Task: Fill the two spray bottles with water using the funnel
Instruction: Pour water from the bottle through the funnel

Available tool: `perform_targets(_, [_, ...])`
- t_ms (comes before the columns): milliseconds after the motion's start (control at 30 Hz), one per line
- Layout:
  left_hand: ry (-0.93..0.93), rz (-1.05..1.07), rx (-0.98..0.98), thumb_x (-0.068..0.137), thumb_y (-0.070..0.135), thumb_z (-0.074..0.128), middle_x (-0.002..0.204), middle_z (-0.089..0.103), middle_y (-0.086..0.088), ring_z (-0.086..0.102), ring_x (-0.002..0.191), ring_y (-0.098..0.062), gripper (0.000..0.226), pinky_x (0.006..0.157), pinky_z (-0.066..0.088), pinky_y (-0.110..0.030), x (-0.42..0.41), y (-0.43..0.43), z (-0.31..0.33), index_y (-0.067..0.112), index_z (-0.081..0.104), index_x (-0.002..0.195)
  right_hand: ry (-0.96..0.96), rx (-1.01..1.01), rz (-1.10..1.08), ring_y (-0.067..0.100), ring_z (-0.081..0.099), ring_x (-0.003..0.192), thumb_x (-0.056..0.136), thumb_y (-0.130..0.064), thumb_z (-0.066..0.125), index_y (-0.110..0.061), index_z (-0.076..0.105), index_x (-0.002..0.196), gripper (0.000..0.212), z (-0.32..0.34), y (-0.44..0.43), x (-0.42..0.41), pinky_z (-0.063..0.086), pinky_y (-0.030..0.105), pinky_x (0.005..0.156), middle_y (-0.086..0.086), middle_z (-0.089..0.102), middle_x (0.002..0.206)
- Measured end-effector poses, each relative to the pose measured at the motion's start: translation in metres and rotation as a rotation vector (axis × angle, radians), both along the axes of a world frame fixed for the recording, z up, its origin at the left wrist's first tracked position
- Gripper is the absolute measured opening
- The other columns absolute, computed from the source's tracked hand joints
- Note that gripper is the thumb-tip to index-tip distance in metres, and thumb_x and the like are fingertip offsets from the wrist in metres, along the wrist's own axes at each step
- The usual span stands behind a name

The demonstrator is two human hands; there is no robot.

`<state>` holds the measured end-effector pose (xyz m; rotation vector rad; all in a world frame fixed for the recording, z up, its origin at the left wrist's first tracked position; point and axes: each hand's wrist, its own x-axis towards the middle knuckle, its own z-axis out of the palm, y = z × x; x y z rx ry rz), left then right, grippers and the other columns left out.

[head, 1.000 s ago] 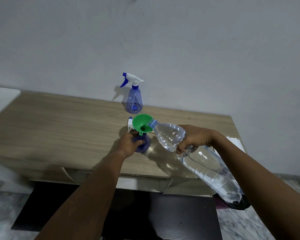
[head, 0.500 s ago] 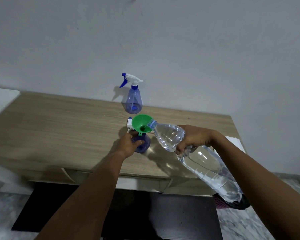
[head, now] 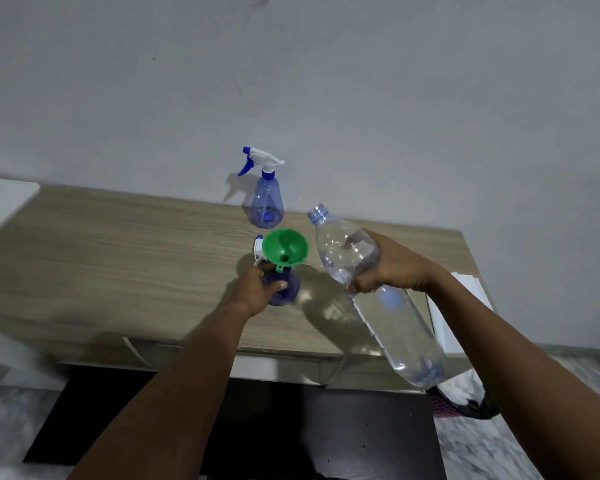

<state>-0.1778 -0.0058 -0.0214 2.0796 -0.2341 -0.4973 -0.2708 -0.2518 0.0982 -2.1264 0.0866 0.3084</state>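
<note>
Sweeping across from nine o'clock, a white surface [head: 0, 202] cuts in at the frame's edge. Beside it begins the wooden table [head: 118, 258], set against a plain grey wall [head: 326, 81].

Near the middle of the tabletop my left hand [head: 253, 292] grips the near spray bottle [head: 286, 289], thumb and fingers curled round its blue body. The bottle stands on the wood. Its open neck carries the green funnel [head: 284, 249], spout down and bowl facing up. At the funnel's nine o'clock a white spray head [head: 258, 252] lies partly hidden behind the bowl. I cannot tell whether it touches the bottle.

At the funnel's twelve o'clock, near the wall, the far spray bottle [head: 266, 199] stands upright with its trigger top on, well apart from both hands.

At the funnel's three o'clock my right hand [head: 392, 268] is wrapped round the upper body of the clear water bottle [head: 406, 334]. The bottle is uncapped, off the table and tilted, with its mouth toward eleven o'clock and its base toward five. The mouth sits at the funnel's one o'clock, apart from the rim, and the water lies in the bottle's lower part.

At four o'clock of that hand a white sheet [head: 458, 306] lies on the table's end. Below it a pink mesh basket [head: 442, 407] shows under the bottle's base.
</note>
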Motion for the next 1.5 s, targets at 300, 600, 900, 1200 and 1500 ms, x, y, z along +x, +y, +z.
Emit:
perform_targets(300, [0.015, -0.002, 0.022, 0.087, 0.019, 0.075, 0.100, 0.067, -0.005, 0.061, 0.098, -0.022, 0.037, 0.083, 0.041, -0.027, 0.002, 0.000, -0.004, 0.012, 0.066, 0.122, -0.369, 0.119, -0.369, 0.018, 0.073, 0.089, 0.064, -0.006, 0.091, -0.020, 0.048, 0.119, 0.072, -0.009, -0.003, 0.011, 0.061, 0.040, 0.082, 0.005, 0.073, 0.099])
perform_targets(600, [-0.018, 0.017, 0.096, 0.080, 0.042, 0.078, 0.096, 0.070, 0.000, 0.065, 0.096, -0.026, 0.029, 0.090, 0.053, -0.041, 0.007, 0.015, -0.010, 0.036, 0.066, 0.105, -0.640, 0.053, -0.714, -0.010, 0.062, 0.099, 0.065, -0.019, 0.094, -0.022, 0.041, 0.130, 0.084, -0.035, 0.016, 0.032, 0.054, 0.023, 0.088, -0.045, 0.056, 0.107])
perform_targets(900, [0.005, -0.005, 0.077, 0.076, 0.048, 0.075, 0.093, 0.074, 0.002, 0.068, 0.091, -0.022, 0.019, 0.091, 0.054, -0.048, 0.001, 0.029, -0.018, 0.045, 0.063, 0.091, -0.595, 0.086, -0.728, 0.011, 0.059, 0.117, 0.065, -0.034, 0.095, -0.028, 0.032, 0.140, 0.098, -0.056, 0.014, 0.021, 0.054, 0.029, 0.094, -0.010, 0.054, 0.135])
perform_targets(1200, [0.043, -0.147, -0.010, 0.078, 0.037, 0.079, 0.101, 0.074, 0.004, 0.068, 0.102, -0.021, 0.024, 0.099, 0.051, -0.053, 0.001, 0.027, -0.044, 0.040, 0.068, 0.100, -0.521, 0.081, -0.920, 0.014, 0.057, 0.082, 0.073, -0.025, 0.088, -0.021, 0.058, 0.096, 0.038, -0.116, 0.051, -0.020, 0.055, 0.042, 0.077, 0.001, 0.061, 0.097])
perform_targets(1500, [-0.023, -0.223, 0.139, 0.089, 0.021, 0.072, 0.119, 0.068, -0.012, 0.065, 0.112, -0.028, 0.039, 0.101, 0.050, -0.046, -0.013, 0.009, -0.028, 0.007, 0.060, 0.123, -0.257, 0.340, -0.279, 0.015, 0.063, 0.118, 0.065, -0.009, 0.094, -0.019, 0.060, 0.131, 0.075, -0.113, 0.072, 0.006, 0.050, 0.032, 0.101, -0.003, 0.068, 0.124])
